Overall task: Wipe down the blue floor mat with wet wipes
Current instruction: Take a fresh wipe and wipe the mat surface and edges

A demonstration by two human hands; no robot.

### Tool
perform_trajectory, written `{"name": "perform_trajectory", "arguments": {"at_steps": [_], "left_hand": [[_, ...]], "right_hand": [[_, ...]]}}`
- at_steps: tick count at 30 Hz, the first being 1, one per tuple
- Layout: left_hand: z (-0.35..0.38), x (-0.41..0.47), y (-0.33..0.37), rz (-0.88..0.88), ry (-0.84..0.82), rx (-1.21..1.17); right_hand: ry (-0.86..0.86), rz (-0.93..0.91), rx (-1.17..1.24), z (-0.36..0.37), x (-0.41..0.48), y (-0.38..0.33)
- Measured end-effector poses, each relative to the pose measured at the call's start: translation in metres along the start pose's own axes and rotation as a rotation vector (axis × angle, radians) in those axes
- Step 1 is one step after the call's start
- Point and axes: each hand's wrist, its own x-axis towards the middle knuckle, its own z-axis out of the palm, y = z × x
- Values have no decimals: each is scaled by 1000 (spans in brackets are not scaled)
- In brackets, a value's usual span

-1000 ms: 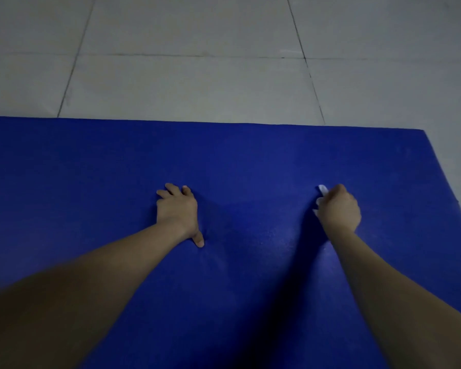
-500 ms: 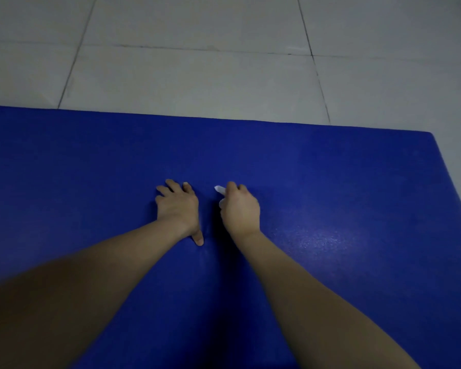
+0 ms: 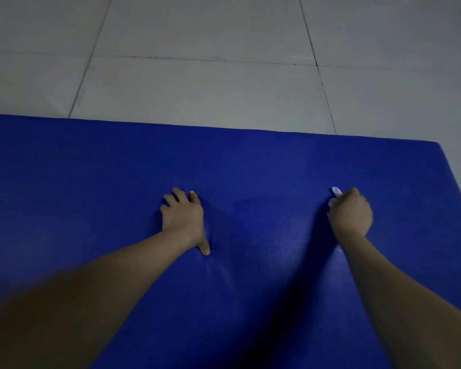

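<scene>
Head view: wet wipe [image 3: 336,193] in right hand [image 3: 350,214], tip far-leftward (mat [image 3: 91,169] underneath)

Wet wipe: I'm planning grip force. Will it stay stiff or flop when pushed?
Probably floppy: the wipe is bunched inside the right hand, only crumpled corners showing. It probably glides on the mat, whose nearby patch glistens.

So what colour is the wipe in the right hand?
White; the wipe pokes out of the right hand in the head view.

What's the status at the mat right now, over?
Left hand flat on blue mat. Right hand grips white wipe on mat. Nothing visible in the way.
</scene>
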Motion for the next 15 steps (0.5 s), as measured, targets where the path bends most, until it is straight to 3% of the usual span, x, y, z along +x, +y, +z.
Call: {"name": "perform_trajectory", "arguments": {"at_steps": [5,11,15], "left_hand": [[8,3,-10,25,30,-69],[9,6,-8,10,25,-41],[7,5,-6,3,9,-26]], "right_hand": [[-10,-198,106,25,-24,-50],[-131,-506,135,57,-98,-135],[-159,-674,82,72,-125,-156]]}}
